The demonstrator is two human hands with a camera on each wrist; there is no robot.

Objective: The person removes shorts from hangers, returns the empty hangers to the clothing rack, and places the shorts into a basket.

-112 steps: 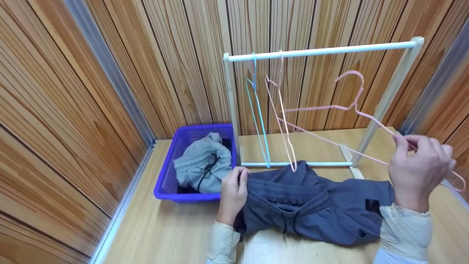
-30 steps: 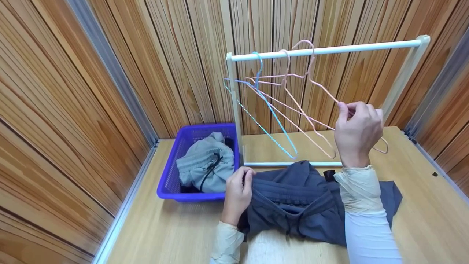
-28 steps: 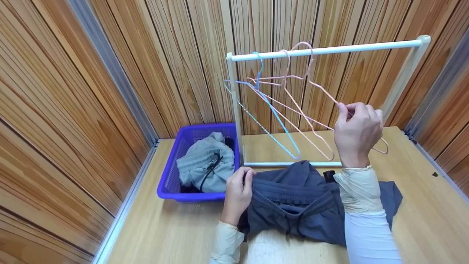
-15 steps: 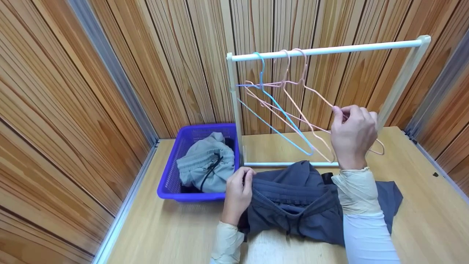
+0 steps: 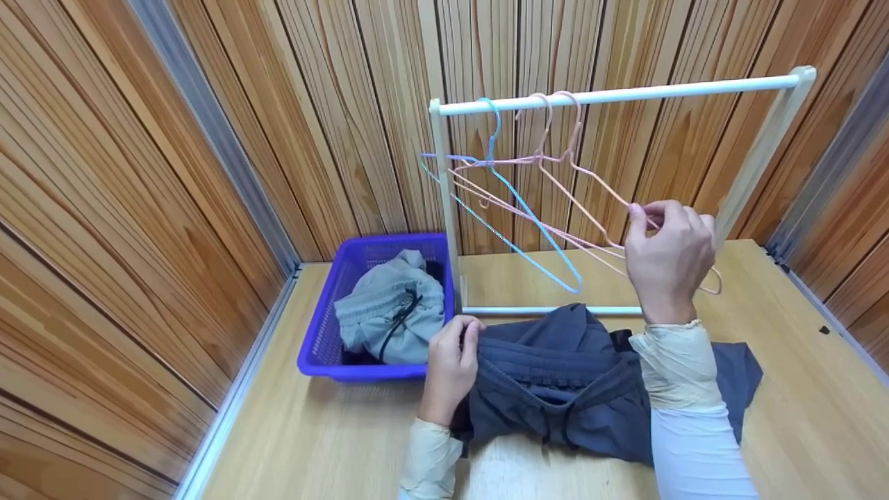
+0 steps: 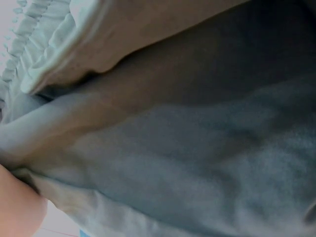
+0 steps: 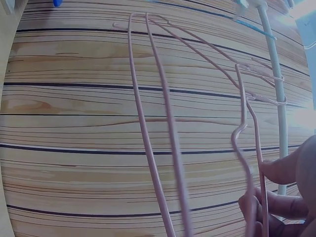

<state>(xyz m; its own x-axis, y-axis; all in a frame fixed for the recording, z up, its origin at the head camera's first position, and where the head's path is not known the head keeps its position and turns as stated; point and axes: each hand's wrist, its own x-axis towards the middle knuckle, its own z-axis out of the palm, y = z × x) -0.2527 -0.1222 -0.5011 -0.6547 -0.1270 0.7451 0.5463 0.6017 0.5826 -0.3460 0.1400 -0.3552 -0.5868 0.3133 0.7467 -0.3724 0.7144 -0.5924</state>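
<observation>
My right hand (image 5: 642, 212) pinches the sloping shoulder wire of a pink hanger (image 5: 601, 183) whose hook sits over the white rail (image 5: 660, 89) of a small rack. A second pink hanger (image 5: 544, 111) and a blue hanger (image 5: 535, 225) hang just left of it, all tilted and overlapping. In the right wrist view the pink hanger (image 7: 148, 123) runs past my fingertips (image 7: 276, 170). My left hand (image 5: 462, 330) grips the waistband edge of dark grey-blue shorts (image 5: 555, 389) that lie flat on the table. The left wrist view is filled by the shorts (image 6: 197, 163).
A purple basket (image 5: 326, 326) holding a light grey garment (image 5: 389, 305) stands left of the rack, against its white post (image 5: 448, 229). Wood-panelled walls close in on the left, back and right. The wooden table (image 5: 312, 430) stretches toward me; the rack's lower bar (image 5: 528, 310) lies behind the shorts.
My right hand brought the pink hanger from the right side of the table up to the rail and hooked it beside the other pink one; the hangers sway. The left hand stayed.
</observation>
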